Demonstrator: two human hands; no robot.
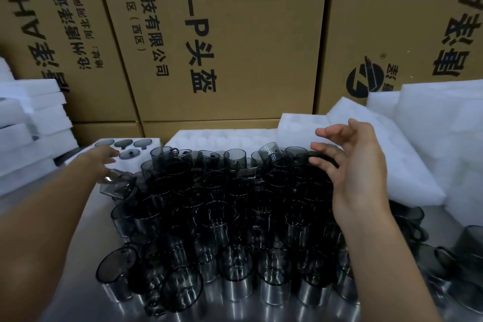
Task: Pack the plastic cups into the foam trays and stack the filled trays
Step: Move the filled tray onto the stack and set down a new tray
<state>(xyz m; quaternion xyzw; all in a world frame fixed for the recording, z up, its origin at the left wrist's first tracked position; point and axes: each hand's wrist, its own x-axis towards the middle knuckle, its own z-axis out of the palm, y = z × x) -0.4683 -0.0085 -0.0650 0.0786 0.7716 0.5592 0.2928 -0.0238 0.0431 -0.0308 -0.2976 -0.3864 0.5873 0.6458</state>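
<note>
Several dark, see-through plastic cups [235,217] stand crowded on the table in front of me. A white foam tray [154,141] at the back left has cups [122,143] seated in its holes. My left hand [103,158], blurred, reaches over this tray, and a tilted cup [117,182] lies right under it; I cannot tell whether the hand grips it. My right hand [350,165] hovers over the back right cups with fingers spread and loosely curled, fingertips at the rim of one cup [324,158]. An empty foam tray [222,138] lies behind the cups.
Stacked foam trays [31,123] rise at the left. Another foam tray [300,125] and loose foam sheets [418,138] lie at the right. Tall cardboard boxes [222,34] wall off the back. More cups [449,256] sit at the right edge.
</note>
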